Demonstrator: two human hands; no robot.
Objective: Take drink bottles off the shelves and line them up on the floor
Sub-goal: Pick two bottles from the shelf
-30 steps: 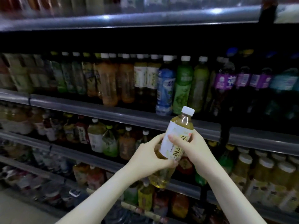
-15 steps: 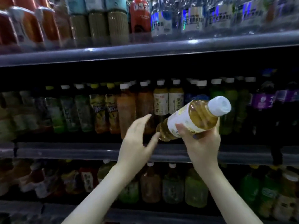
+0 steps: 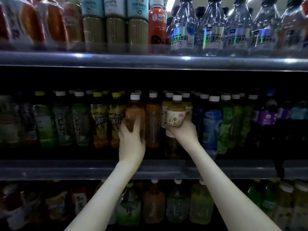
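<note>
My right hand grips a yellow tea bottle with a white label and white cap, upright at the front of the middle shelf among like bottles. My left hand curls round the lower body of an amber tea bottle with a white cap, standing in the same row. A second amber bottle stands between the two hands. The lower part of the yellow bottle is hidden behind my right hand.
The middle shelf is packed with green, yellow, blue and purple bottles. The top shelf carries clear water bottles, a red bottle and beige drinks. Larger bottles fill the shelf below. No floor is in view.
My right hand has carried the yellow bottle from a tilt in the air upright to the middle shelf. My left hand, earlier open and empty, now grips the amber bottle. The view has tilted up.
</note>
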